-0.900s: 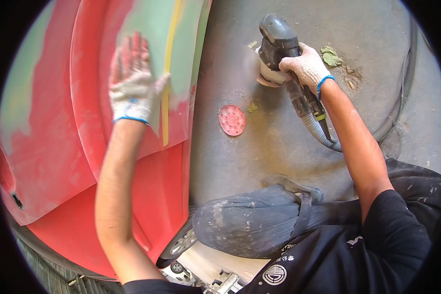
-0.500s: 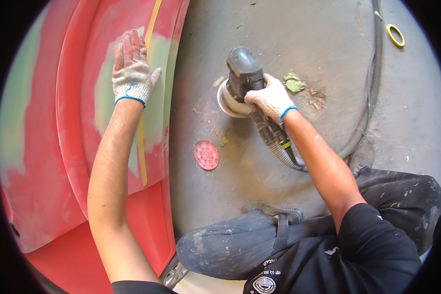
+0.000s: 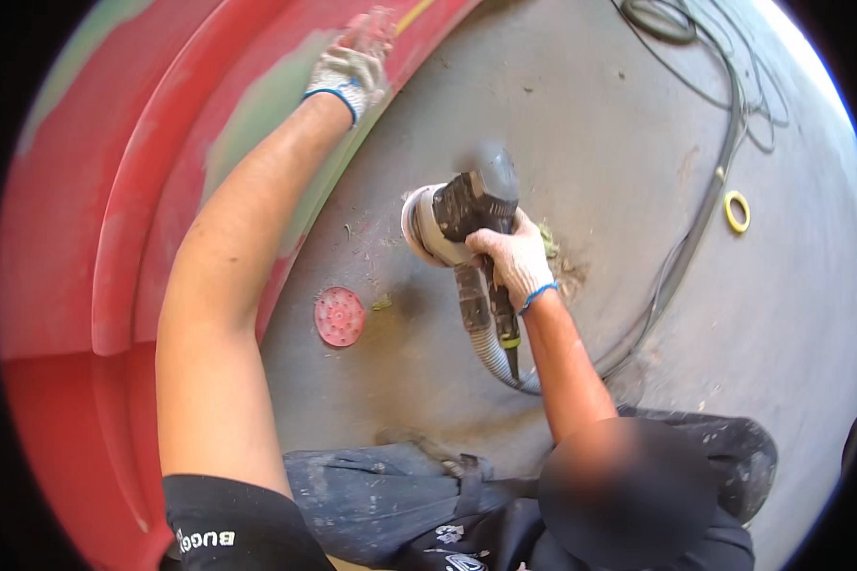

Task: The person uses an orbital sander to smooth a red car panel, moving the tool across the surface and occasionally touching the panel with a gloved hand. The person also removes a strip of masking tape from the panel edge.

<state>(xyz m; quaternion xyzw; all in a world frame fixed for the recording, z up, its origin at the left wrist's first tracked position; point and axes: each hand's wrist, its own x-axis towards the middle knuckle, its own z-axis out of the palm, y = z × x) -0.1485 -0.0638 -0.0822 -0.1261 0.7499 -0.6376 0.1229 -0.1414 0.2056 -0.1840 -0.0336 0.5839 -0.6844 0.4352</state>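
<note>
My left hand [image 3: 352, 68], in a white knit glove with a blue cuff, lies with fingers stretched out on the red car panel [image 3: 167, 205]. Pale green patches [image 3: 274, 105] show through the paint below it, and a strip of yellow tape [image 3: 413, 15] runs past its fingertips. In my right hand [image 3: 516, 252], also gloved, is a black orbital sander [image 3: 467, 205], gripped around its body above the floor. The round white pad [image 3: 423, 226] on the sander is turned left toward the panel. A ribbed grey hose [image 3: 488, 354] trails from its handle end.
A pink perforated sanding disc [image 3: 339, 317] lies on the grey floor [image 3: 581, 124] near the panel. Green crumpled scrap [image 3: 548, 240] is beside my right hand. A yellow tape roll [image 3: 736, 212] and a long dark hose [image 3: 703, 214] with coiled cables [image 3: 659, 17] lie at the right.
My left hand has slid farther up along the panel, its arm stretched out. The view has turned and shifted, so panel and floor appear tilted. The sander stays in my right hand.
</note>
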